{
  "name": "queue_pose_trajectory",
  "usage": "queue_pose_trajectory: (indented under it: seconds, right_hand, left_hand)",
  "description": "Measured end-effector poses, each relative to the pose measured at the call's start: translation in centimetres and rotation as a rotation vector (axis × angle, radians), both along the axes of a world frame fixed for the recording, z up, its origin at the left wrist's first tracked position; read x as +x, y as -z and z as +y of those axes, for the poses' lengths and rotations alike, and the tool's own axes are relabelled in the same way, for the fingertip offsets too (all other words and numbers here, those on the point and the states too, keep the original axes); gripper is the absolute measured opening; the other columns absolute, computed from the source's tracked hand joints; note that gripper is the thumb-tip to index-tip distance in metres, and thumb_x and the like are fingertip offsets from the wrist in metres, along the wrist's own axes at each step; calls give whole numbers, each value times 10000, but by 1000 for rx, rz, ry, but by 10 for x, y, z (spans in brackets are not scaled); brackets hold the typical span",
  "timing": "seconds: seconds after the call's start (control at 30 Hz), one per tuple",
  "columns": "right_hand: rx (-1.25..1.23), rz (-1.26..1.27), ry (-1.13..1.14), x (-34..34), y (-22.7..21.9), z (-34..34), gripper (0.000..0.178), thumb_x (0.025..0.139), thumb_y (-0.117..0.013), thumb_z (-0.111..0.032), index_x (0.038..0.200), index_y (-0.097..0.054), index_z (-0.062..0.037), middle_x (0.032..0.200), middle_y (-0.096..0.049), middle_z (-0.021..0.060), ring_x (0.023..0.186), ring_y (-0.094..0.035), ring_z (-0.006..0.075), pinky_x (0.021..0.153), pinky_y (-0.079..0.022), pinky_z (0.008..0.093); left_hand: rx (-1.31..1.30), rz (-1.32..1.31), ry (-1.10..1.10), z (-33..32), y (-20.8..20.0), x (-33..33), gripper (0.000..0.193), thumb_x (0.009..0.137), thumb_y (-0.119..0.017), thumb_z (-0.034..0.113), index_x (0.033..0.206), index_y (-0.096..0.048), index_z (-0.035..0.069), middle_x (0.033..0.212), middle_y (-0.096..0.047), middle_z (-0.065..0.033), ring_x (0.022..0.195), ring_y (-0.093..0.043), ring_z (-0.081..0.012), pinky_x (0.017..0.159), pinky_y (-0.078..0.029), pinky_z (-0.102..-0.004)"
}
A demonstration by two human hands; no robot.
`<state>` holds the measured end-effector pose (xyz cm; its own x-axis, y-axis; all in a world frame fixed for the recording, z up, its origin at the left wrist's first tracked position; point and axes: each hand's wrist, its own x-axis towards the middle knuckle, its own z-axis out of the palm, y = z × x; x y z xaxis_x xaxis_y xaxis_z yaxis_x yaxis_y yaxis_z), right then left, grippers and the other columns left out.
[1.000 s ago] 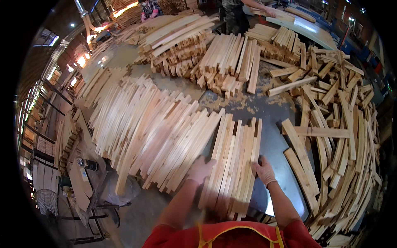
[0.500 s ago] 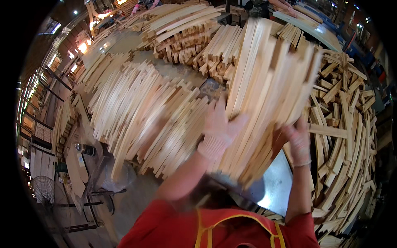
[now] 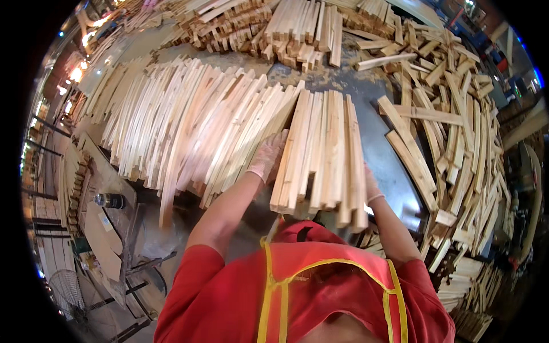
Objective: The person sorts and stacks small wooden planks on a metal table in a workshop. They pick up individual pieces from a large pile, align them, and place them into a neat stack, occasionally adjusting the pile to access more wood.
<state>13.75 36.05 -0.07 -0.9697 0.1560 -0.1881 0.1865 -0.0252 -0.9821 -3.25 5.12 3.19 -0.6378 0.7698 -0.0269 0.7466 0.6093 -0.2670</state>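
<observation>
A bundle of light wooden strips [image 3: 317, 151] lies between my two gloved hands in front of me, its near ends uneven. My left hand [image 3: 270, 155] presses on the bundle's left side, with the fingers partly hidden between it and the neighbouring strips. My right hand [image 3: 372, 184] holds the right side, its fingers mostly covered by the wood. Directly left of the bundle, a wide layer of similar strips [image 3: 189, 126] is spread side by side, with one strip jutting out toward me.
Stacked strips [image 3: 229, 26] and a shorter pile [image 3: 294, 26] stand at the far side. A large jumble of wood pieces [image 3: 457, 137] fills the right, beside the dark metal tabletop [image 3: 380, 137]. At lower left are a dark cylindrical container [image 3: 110, 200] and a wire-caged fan [image 3: 66, 288].
The bundle has come down and nearer to me, from a raised, tilted position to lying beside the spread layer. Both hands have moved with it, still at its sides.
</observation>
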Motion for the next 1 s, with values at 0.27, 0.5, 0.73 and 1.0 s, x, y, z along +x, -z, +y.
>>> queue_pose_trajectory:
  seconds: [0.27,0.5,0.73,1.0]
  right_hand:
    - [766,-251,-185,5,-31,-47,633,857,-585,-92,1455,-458,68,1357,-632,279,1321,-546,470,1078,-500,471]
    - [-234,-156,141,15,-14,-65,826,906,-696,-38,1632,-307,19,1507,-557,142,1317,-545,230,1149,-403,336]
    - [-228,-304,236,-2,-17,-64,896,944,-668,-86,1662,-148,44,1599,-438,279,1462,-444,329,1218,-339,375]
    - [-234,-160,271,-8,-16,35,489,942,-715,-212,1365,-568,-14,1232,-710,128,1116,-684,257,903,-565,344]
  left_hand:
    - [171,-325,-147,-56,-32,22,536,959,-614,190,1466,-550,32,1541,-500,-151,1416,-481,-336,1168,-415,-440]
    - [1163,-141,-1010,-192,23,133,516,948,-737,251,1361,-611,-31,1293,-671,-178,1258,-601,-323,1084,-468,-449]
    - [2571,-647,-1558,-236,97,107,461,1011,-652,524,1192,-643,101,1052,-712,-76,899,-691,-264,856,-560,-361]
    - [1316,-1643,-1285,-141,-10,203,516,1055,-634,398,1469,-557,100,1172,-713,-85,961,-667,-198,804,-557,-366]
